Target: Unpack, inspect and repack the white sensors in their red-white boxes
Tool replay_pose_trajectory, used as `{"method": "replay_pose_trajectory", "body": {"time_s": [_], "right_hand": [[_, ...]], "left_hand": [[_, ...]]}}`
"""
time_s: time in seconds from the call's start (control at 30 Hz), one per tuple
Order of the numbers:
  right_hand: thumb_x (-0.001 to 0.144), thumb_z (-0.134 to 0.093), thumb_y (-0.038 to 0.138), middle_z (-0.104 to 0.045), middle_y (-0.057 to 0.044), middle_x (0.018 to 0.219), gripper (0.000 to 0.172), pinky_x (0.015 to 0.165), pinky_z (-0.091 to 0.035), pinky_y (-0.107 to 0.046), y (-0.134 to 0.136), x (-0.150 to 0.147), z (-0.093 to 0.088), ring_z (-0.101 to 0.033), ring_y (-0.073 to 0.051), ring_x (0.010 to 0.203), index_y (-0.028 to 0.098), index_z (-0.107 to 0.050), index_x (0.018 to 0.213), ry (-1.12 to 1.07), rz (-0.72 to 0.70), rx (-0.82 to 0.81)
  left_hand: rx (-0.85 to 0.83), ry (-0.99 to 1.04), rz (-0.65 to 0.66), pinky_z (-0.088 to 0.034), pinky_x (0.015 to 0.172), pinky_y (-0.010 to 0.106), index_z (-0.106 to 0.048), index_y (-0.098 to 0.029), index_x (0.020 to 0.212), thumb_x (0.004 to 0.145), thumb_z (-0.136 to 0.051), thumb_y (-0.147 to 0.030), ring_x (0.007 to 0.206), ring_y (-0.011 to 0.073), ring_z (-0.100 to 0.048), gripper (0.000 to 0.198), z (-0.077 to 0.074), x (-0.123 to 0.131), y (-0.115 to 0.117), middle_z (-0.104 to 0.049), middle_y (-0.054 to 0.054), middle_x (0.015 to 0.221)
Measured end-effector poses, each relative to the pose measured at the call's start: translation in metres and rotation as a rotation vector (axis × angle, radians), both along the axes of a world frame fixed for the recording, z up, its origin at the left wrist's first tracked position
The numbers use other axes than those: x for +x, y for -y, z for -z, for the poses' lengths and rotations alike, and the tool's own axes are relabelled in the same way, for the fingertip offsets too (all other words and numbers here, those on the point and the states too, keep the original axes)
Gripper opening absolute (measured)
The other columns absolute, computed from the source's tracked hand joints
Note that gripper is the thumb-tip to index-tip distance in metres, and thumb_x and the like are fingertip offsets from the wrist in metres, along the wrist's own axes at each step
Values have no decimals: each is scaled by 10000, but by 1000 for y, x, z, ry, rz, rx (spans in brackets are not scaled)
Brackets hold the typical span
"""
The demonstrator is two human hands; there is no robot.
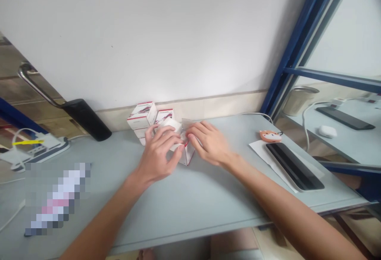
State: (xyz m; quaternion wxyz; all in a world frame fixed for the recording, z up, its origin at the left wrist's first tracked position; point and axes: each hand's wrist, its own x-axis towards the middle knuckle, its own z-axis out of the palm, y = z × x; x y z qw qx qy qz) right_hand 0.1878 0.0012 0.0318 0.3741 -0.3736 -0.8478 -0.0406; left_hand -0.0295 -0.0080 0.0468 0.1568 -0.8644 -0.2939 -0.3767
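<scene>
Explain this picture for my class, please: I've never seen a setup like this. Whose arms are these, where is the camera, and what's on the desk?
There is no machine here: these are a person's own bare arms, seen from one camera worn on their head, looking forward and down. The left hand and right hand together hold a small white box with red trim. Behind it stand more boxes on a pale grey desk. Off to the right, a dark flat device lies on white paper.
</scene>
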Motion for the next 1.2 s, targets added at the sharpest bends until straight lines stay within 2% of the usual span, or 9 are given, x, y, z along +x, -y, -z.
{"method": "replay_pose_trajectory", "body": {"time_s": [0.17, 0.27, 0.43, 0.57, 0.67, 0.73, 0.87, 1.07, 1.2], "right_hand": [[1119, -397, 321, -732, -72, 1158, 293, 911, -501, -359, -8, 14, -5, -630, -217, 1000, 223, -605, 1301, -228, -13, -34], [1098, -399, 284, -718, -68, 1125, 272, 819, -510, -331, -18, 28, -4, -643, -199, 943, 231, -624, 1241, -319, 128, -132], [946, -688, 263, -733, -117, 1151, 191, 923, -492, -395, -36, 51, 14, -612, -315, 1171, 205, -735, 1121, 237, 308, -454], [921, -717, 199, -752, -104, 1087, 136, 852, -502, -354, -42, 57, 19, -661, -294, 1100, 214, -774, 1044, 302, 322, -536], [991, -673, 302, -752, -66, 1098, 129, 814, -510, -341, -37, 53, 5, -692, -247, 1017, 251, -754, 1078, 147, 347, -466], [997, -689, 395, -748, -50, 1112, 196, 826, -531, -350, -27, 45, -8, -699, -229, 973, 271, -721, 1145, -109, 296, -272], [997, -712, 353, -759, -67, 1095, 165, 923, -563, -379, -2, 17, -19, -706, -233, 1038, 261, -684, 1131, -391, -60, 131], [1043, -622, 242, -776, -61, 1037, 75, 873, -568, -353, 7, -4, -7, -720, -199, 946, 247, -697, 1035, -293, -191, 97], [1053, -596, 221, -777, -58, 1149, 135, 989, -524, -407, 3, 4, -9, -705, -223, 1078, 256, -700, 1131, -156, -192, 24]], "left_hand": [[-15, 76, -2, -253, 1153, 533, -667, -255, 1084, 1010, -555, -167, 1177, 259, -691, 161, 16, -6, -12, -799, 11, 1055], [-139, 150, 17, -322, 1104, 500, -639, -233, 1038, 1057, -457, -168, 1196, 245, -670, 194, 21, -9, -20, -767, 42, 1084], [-164, 219, 57, -387, 1055, 465, -620, -219, 1033, 1063, -419, -162, 1201, 242, -640, 210, 26, -8, -19, -698, 76, 1113], [-141, 208, 76, -403, 1066, 476, -614, -218, 1066, 1035, -486, -167, 1248, 270, -615, 141, 30, -6, -15, -656, 86, 1135], [-127, 193, 95, -408, 1076, 494, -587, -225, 1100, 1002, -564, -153, 1270, 287, -603, 123, 34, -5, -16, -664, 72, 1092], [-118, 218, 109, -415, 1088, 509, -572, -227, 1130, 991, -581, -132, 1285, 291, -598, 169, 35, -3, -16, -670, 73, 1094], [-61, 235, 172, -430, 1125, 536, -560, -225, 1165, 962, -609, -84, 1283, 288, -608, 253, 39, 4, -10, -644, 72, 1101], [50, 292, 108, -473, 1185, 580, -594, -245, 1145, 934, -603, -76, 1482, 360, -428, 270, 49, 13, -1, -371, 105, 1256], [11, 335, 91, -469, 1199, 599, -568, -253, 1138, 967, -585, -129, 1444, 350, -483, 212, 53, 12, -6, -337, 86, 1236]]}}
